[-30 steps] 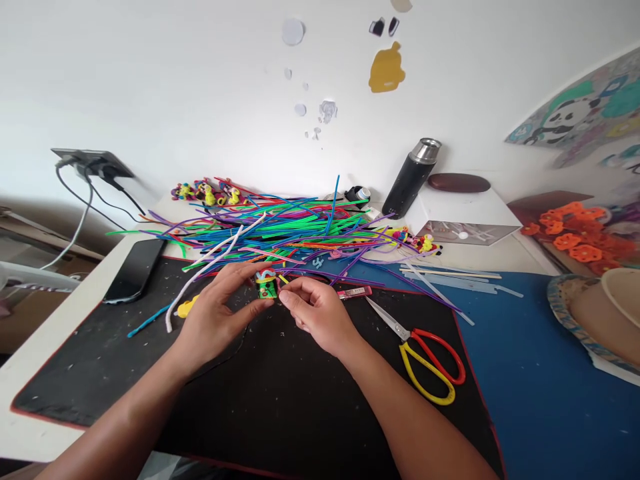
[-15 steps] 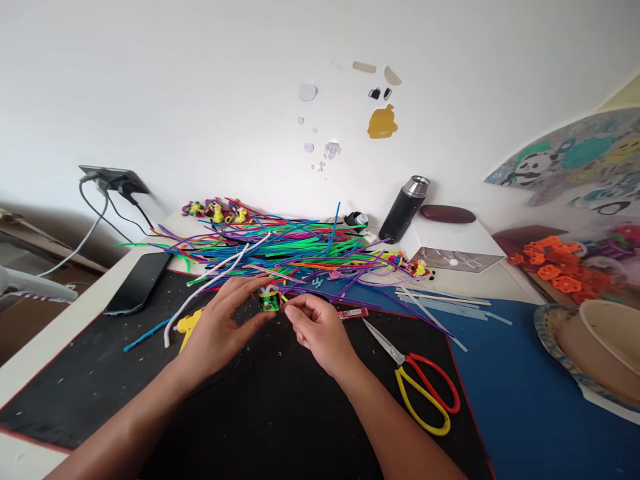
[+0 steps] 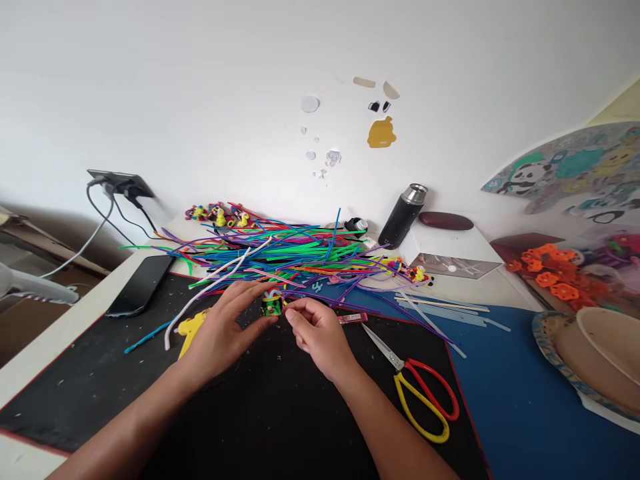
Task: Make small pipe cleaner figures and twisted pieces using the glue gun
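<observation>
Left hand (image 3: 225,330) pinches one green piece (image 3: 273,307); right hand (image 3: 319,333) pinched closed, contents indiscernible; one box (image 3: 445,241), desk's (image 3: 505,291) rear edge, contains pale sticks (image 3: 465,265).

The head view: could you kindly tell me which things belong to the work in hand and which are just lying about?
Likely part of the work:
- small green piece, held in the left hand
- colorful fuzzy sticks
- scissors
- yellow tool, partly hidden

Probably just lying about:
- phone
- black flask
- dark red case
</observation>
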Action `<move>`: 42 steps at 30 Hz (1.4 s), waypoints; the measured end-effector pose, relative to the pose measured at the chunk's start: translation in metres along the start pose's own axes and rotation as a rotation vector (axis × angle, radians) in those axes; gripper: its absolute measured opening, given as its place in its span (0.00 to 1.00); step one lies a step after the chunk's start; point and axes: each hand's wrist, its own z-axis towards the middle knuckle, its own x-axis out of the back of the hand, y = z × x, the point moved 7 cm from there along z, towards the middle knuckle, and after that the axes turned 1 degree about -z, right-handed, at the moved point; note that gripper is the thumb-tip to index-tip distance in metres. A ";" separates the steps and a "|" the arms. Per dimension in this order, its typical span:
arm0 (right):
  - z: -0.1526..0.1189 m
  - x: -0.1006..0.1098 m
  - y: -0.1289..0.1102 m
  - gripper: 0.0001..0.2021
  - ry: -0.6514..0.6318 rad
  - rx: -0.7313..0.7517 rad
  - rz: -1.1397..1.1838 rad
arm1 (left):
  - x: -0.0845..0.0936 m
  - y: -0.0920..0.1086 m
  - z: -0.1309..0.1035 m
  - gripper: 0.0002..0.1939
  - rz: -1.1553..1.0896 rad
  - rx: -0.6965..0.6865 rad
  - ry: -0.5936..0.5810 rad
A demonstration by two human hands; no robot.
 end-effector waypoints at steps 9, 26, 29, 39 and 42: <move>0.000 0.001 -0.001 0.18 0.006 0.010 -0.010 | -0.002 -0.002 0.000 0.25 -0.004 0.004 -0.001; 0.002 0.002 0.004 0.18 0.000 0.022 -0.005 | -0.003 -0.003 -0.001 0.25 -0.002 0.003 0.007; 0.002 0.001 0.003 0.17 -0.003 0.025 -0.011 | -0.003 -0.003 -0.002 0.24 -0.008 0.000 0.011; 0.000 0.004 -0.002 0.18 0.029 0.023 -0.028 | -0.002 -0.004 -0.001 0.26 -0.036 0.040 0.013; 0.000 0.004 -0.004 0.19 0.038 0.028 -0.029 | -0.003 -0.005 -0.001 0.25 -0.033 0.036 0.009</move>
